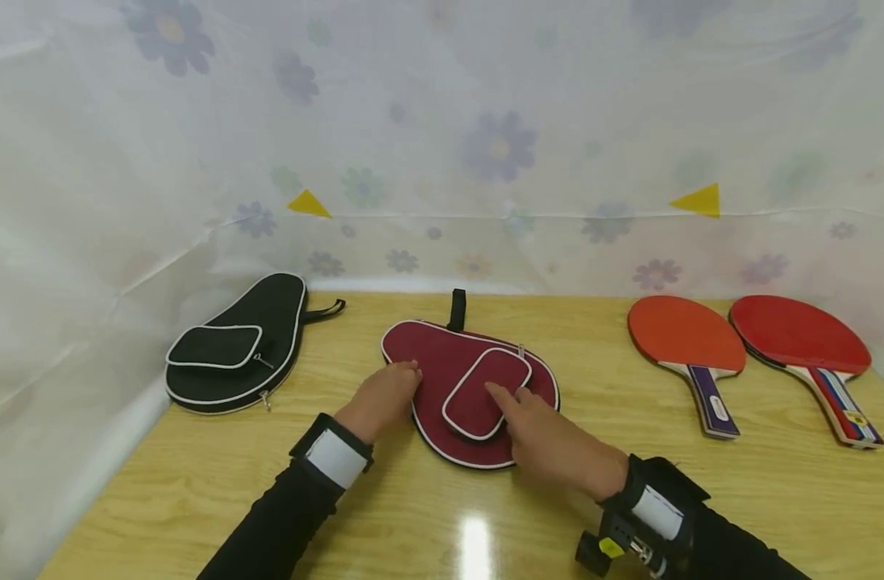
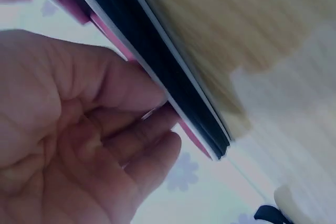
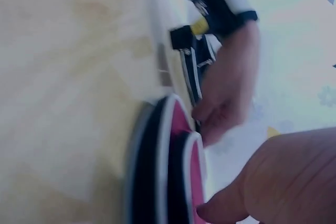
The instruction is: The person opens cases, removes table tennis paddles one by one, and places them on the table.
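While lying flat midway along the tabletop, shows as a maroon table tennis paddle case, broad and rounded toward the near right, narrower toward the far left. Has white-piped edges and, from the left wrist view, a dark sidewall. Bears a raised, round-cornered pocket in the same maroon, likewise outlined in white, plus a small zip pull just beside. Carries a short black strap on the far edge.

At the left edge, left hand, fingers curled and gripping the rim. On the pocket, right hand, one digit straight and touching the top, loose as far as visible, remaining fingers partly hidden.

Underneath, yellowish wood grain, glossy enough for a white reflection at the near side. Off to the left, black paddle case, also white-piped. Off to the right, side by side, orange-red paddle with purple handle and red paddle with striped handle. Behind, and round the left side, whitish sheet printed with flowers, horizontally creased, marked by two yellow triangles. On both forearms, black sleeves and wristbands with white panels.
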The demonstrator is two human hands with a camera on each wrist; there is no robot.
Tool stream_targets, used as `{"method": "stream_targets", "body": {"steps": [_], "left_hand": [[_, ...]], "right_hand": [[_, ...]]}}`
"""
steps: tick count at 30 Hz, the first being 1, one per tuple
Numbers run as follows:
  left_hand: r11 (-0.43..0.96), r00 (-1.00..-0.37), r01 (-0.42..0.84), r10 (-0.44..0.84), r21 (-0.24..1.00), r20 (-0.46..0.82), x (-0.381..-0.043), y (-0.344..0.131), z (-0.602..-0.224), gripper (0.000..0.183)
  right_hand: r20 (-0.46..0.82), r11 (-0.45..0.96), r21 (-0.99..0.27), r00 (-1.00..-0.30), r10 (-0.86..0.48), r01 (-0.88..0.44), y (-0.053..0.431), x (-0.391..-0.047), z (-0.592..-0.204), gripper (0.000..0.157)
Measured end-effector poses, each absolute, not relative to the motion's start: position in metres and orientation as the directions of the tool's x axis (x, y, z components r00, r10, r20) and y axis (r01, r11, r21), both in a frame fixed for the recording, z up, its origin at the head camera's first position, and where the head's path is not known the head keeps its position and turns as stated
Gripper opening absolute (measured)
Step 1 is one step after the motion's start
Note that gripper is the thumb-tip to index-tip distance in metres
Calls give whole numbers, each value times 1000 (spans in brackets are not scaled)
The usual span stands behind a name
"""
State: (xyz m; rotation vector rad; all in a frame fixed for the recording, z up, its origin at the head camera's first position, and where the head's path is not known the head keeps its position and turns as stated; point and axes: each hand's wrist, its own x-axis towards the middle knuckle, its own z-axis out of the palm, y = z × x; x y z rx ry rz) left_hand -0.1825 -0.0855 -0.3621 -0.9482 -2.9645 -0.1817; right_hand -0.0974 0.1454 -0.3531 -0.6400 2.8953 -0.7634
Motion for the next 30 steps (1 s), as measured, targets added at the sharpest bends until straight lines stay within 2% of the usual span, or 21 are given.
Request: {"method": "stream_targets", "body": {"steps": [4,8,11,13,16,20,24,30], "left_hand": [[802,-819,573,561,165,117,-167,-77,-366,24],[793,-833,553,529,255,162,-142,-58,-366,47],[799,-842,537,527,271,116,-124,-42,-367,65],[813,-844,535,528,228,98,-115,-32,-369,70],[843,-850,526,517,114,102,-107,-22,-371,70],[858,-850,513,504,22,150,-106,-17,-372,62],[856,-848,516,508,15,150,-108,-18,-371,60],[849,-849,527,523,48,78,-114,-21,-370,60]], "right_hand": [[107,830,-420,-928,-357,-368,150,-112,-347,43],[230,845,-339,-908,-352,-413,156,-136,-344,44],[223,815,-358,-889,-399,-455,161,-154,-347,49],[168,791,-393,-883,-439,-469,163,-164,-350,50],[86,787,-408,-877,-472,-463,165,-172,-358,50],[82,807,-353,-875,-478,-474,164,-175,-365,51],[101,810,-336,-873,-477,-481,162,-176,-366,51],[79,828,-326,-886,-456,-455,160,-175,-367,51]]}}
